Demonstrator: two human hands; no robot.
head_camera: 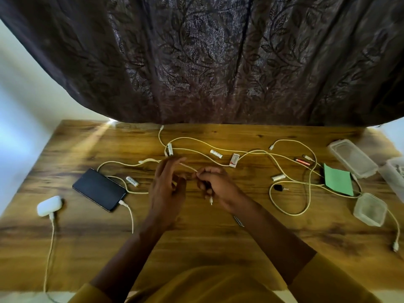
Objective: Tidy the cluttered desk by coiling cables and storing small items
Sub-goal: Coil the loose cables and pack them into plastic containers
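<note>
While the right hand point(215, 184) pinches a cream cable point(188, 166) between thumb and curled fingers, its plug end hanging below the palm, the left hand point(167, 184) stands beside it with fingers spread and relaxed, the cable running across its fingertips (whether it truly grips there I cannot tell). Both hover over the middle of the wooden desk point(196, 232). More cables point(290, 193) sprawl to the right, among scattered batteries point(216, 153). A black phone point(99, 189) and a white earbud case point(49, 205) lie at left, each plugged in. Clear plastic containers point(352, 158) and a green card point(337, 179) sit at the right edge.
</note>
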